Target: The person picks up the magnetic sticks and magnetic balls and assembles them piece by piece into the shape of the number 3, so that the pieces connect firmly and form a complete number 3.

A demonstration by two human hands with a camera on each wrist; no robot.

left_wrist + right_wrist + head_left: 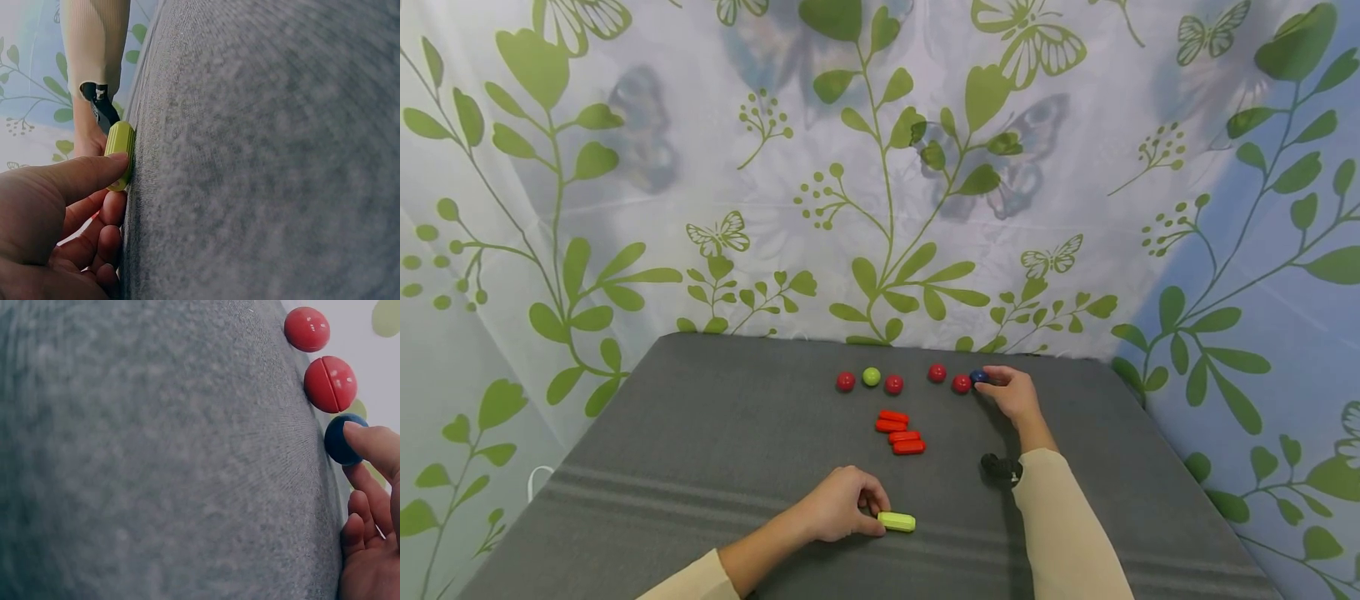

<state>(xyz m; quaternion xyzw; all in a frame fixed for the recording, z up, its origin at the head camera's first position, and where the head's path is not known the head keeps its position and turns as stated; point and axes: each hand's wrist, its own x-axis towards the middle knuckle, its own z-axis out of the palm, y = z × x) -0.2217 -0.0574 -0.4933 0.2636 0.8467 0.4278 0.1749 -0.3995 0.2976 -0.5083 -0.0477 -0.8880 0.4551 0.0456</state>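
One ribbed, elongated yellow-green block point(898, 522) is sitting pinched in the left grip point(844, 504) — one round, dark-blue ball point(338, 442) is sitting pinched in the right grip point(1015, 396).

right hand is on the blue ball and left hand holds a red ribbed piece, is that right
Not quite: the ribbed piece in the left hand is yellow-green, not red, as the left wrist view shows. The rest stands.

The sleeves point(1071, 525) are pale cream (finely ribbed, as the left wrist view shows); a black device point(997, 467) with a pale mark point(100, 92) juts out at the right cuff point(1036, 461).
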